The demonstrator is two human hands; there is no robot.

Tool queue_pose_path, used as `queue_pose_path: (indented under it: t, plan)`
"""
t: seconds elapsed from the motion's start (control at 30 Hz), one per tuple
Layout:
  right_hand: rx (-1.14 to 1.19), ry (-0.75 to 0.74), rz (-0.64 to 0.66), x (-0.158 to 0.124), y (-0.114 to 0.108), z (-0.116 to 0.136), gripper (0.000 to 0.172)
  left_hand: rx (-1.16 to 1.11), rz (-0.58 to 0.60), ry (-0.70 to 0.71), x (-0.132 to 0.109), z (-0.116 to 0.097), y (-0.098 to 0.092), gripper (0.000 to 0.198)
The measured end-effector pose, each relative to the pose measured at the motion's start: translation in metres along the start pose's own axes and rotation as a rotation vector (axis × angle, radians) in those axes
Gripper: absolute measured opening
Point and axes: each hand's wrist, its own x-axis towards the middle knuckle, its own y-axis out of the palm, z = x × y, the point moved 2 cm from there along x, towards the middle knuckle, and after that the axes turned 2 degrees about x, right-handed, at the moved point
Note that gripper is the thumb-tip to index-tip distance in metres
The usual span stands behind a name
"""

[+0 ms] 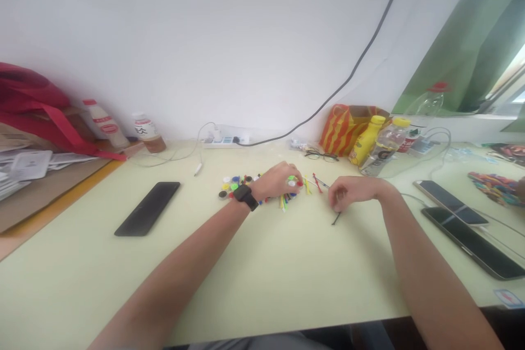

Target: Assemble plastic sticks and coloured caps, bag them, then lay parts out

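My left hand, a black watch on its wrist, reaches over a pile of small coloured round discs and thin coloured strips. Its fingers are curled down among green, white and red pieces; which of them it grips, I cannot make out. To the right, my right hand has thumb and fingers pinched together low over the table. A thin black strip sticks out below those fingertips. Between the hands lie a red strip and a yellow strip.
A black phone lies at left; two more phones with cables lie at right. Along the back stand bottles, a striped bag, glasses and a power strip. Another person's hand touches a colourful pile.
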Motion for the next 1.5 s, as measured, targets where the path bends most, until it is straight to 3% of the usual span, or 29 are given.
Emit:
queue_pose_path:
  t: [0.17,0.3,0.37,0.53,0.67,0.87,1.17,1.33,1.5]
  plan:
    - [0.162,-0.085,-0.169,0.003,-0.005,0.009,0.027,-0.069,-0.169,-0.023,0.003,-0.005,-0.009,0.022]
    - [0.442,-0.254,-0.458,0.016,-0.003,0.026,0.035,-0.360,-0.158,-0.055,0.009,-0.016,-0.010,0.033]
    - [0.560,-0.293,-0.536,0.026,0.001,0.031,0.037,-0.514,-0.174,-0.067,0.012,-0.023,-0.010,0.040]
    - [0.704,-0.300,-0.621,0.041,0.013,0.036,0.034,-0.562,-0.340,-0.107,0.018,-0.025,-0.008,0.035]
    - [0.773,-0.311,-0.489,0.042,0.019,0.042,0.028,-0.588,-0.346,-0.099,0.019,-0.022,-0.005,0.028]
    - [0.676,-0.278,-0.446,0.037,0.021,0.047,0.016,-0.470,-0.350,-0.006,0.016,-0.027,-0.005,0.017]
    - [0.493,-0.234,-0.425,0.038,0.024,0.045,0.011,-0.338,-0.300,-0.008,0.013,-0.034,-0.004,0.014]
    - [0.321,-0.026,-0.638,0.038,0.015,0.031,0.017,-0.294,-0.266,-0.006,0.013,-0.034,0.004,0.008]
    - [0.056,0.213,-0.898,0.036,-0.002,-0.004,0.028,-0.325,0.039,0.015,0.009,-0.039,0.022,0.009]
